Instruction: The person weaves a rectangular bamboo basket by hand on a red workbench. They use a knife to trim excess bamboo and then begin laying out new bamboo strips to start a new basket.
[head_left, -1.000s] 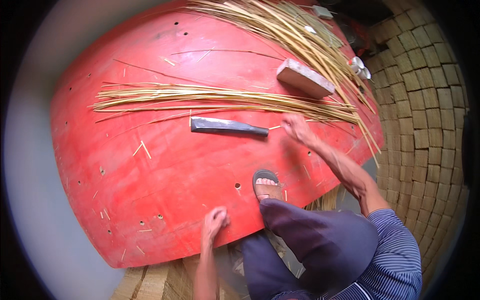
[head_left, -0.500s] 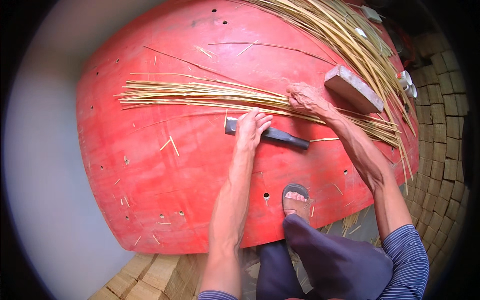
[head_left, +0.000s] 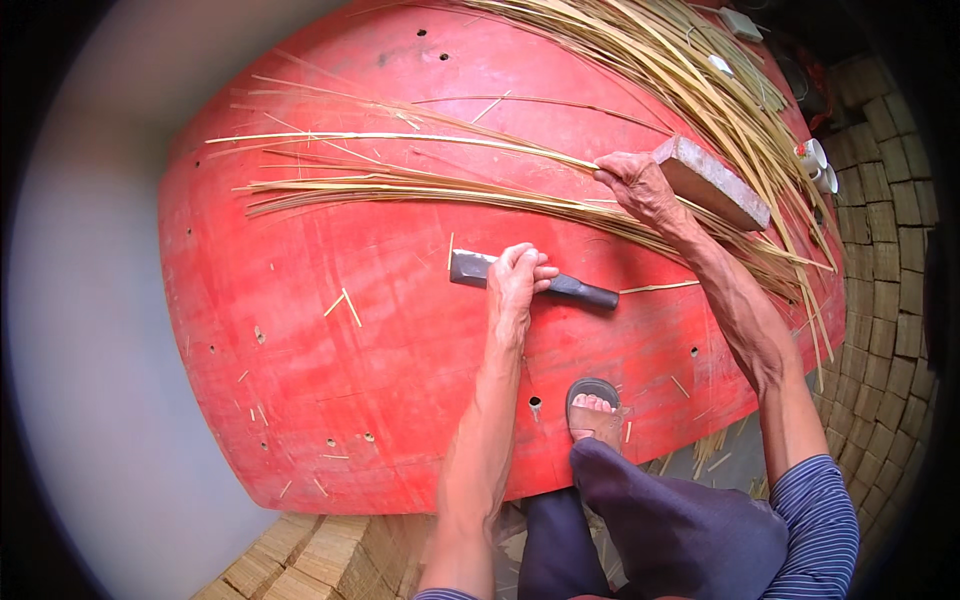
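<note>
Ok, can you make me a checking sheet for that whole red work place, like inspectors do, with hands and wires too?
Surface: red board, scuffed, with small holes; a sandalled foot is on it.
Job's things: bundle of thin strips, brick near its right end, metal blade tool lying below.
Clutter: short scraps scattered about; white cups at the right edge.
Left hand: at the blade tool; grip unclear.
Right hand: pinching a few strips by their right part.
Cables: too small to tell around the white box.
Surroundings: rows of tan blocks on the right.
</note>
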